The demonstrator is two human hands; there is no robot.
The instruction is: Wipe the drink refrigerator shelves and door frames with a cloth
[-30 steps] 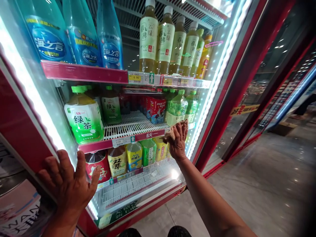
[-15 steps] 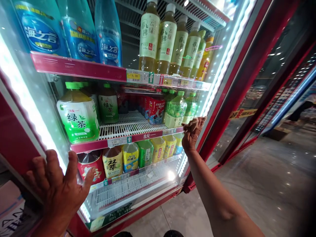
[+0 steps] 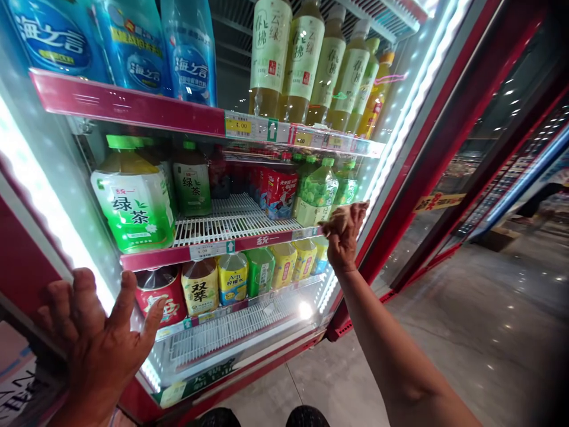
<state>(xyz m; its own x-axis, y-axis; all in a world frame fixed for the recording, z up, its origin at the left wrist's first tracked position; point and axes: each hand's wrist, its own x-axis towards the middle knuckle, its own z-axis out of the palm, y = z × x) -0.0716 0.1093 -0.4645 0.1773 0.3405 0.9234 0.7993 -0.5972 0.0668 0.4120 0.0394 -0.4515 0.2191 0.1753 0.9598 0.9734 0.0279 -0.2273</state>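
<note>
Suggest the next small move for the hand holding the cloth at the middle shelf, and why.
Probably slide the right hand and its cloth leftward along the red shelf strip: the cloth sits at the strip's right end, and the left hand lies spread on the cooler's left frame.

Drinks cooler: right hand (image 3: 343,248) bunches a brown cloth (image 3: 347,214) against the middle shelf rail (image 3: 262,242), at its right end. Left hand (image 3: 95,338) is splayed on the lit left frame (image 3: 38,196).
</note>
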